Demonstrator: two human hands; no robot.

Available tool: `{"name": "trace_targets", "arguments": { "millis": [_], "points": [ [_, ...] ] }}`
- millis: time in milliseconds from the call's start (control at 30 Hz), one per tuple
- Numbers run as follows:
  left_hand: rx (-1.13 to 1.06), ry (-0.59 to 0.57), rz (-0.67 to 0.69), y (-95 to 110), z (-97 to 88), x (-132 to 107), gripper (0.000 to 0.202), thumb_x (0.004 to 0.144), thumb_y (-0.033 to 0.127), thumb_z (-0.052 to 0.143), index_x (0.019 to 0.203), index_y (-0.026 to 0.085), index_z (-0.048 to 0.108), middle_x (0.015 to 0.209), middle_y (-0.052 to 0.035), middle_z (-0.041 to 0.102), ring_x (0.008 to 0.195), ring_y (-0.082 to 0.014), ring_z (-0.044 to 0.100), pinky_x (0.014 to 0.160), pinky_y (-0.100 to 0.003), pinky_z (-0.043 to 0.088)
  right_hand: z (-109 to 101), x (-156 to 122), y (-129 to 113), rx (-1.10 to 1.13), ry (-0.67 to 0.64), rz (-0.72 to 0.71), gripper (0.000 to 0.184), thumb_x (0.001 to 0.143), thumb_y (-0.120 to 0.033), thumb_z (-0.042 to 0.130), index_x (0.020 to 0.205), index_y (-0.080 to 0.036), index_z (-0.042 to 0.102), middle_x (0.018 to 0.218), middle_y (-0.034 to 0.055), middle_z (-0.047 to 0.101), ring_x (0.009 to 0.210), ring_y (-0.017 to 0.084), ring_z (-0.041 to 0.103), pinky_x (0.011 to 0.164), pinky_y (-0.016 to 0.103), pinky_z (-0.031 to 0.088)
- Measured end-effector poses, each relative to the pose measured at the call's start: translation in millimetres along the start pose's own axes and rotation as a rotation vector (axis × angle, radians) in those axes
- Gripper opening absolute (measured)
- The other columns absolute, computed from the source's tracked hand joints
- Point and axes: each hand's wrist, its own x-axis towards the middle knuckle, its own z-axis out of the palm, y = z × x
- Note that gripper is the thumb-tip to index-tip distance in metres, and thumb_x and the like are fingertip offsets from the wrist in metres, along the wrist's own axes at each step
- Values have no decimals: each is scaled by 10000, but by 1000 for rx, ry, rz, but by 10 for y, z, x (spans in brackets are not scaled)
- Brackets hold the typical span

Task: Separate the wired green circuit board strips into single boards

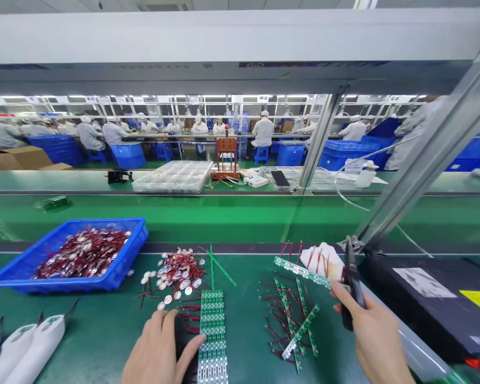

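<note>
My left hand (154, 349) rests on the green bench, thumb and fingers apart. Its thumb tip touches a row of green circuit board strips (213, 336) laid side by side, and its fingers lie near their dark red wires. Pinched in my right hand (374, 333) is the end of one green circuit board strip (302, 271) with red wires standing up from it. A black tool (352, 282), its kind unclear, is also in that hand. Between the hands lies a loose pile of wired board strips (290, 320). Small round metal discs with red wires (182, 272) are heaped beyond my left hand.
A blue tray (134, 234) full of wired discs stands at left, near white plastic housings (36, 349). To the right are a black box (432, 304), a white pad (322, 260) and a slanted metal post (432, 138). A green conveyor belt (224, 213) runs behind.
</note>
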Motion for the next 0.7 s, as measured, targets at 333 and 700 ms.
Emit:
{"name": "trace_targets", "arguments": {
  "millis": [333,700],
  "points": [
    [-251,-201,-200,352,69,-9,747,730,350,519,1353,104,189,980,-98,551,890,-248,543,821,-396,424,484,200,-297,-406,-66,-445,697,535,-710,336,726,-96,608,936,175,510,1006,319,433,915,436,309],
    [-844,-123,-137,233,233,-151,598,702,181,446,1269,214,262,845,17,448,653,-73,553,729,-233,468,295,-491,57,-269,-387,-854,335,753,-496,513,767,-205,676,881,15,590,745,55,607,646,40,459]
  ]
}}
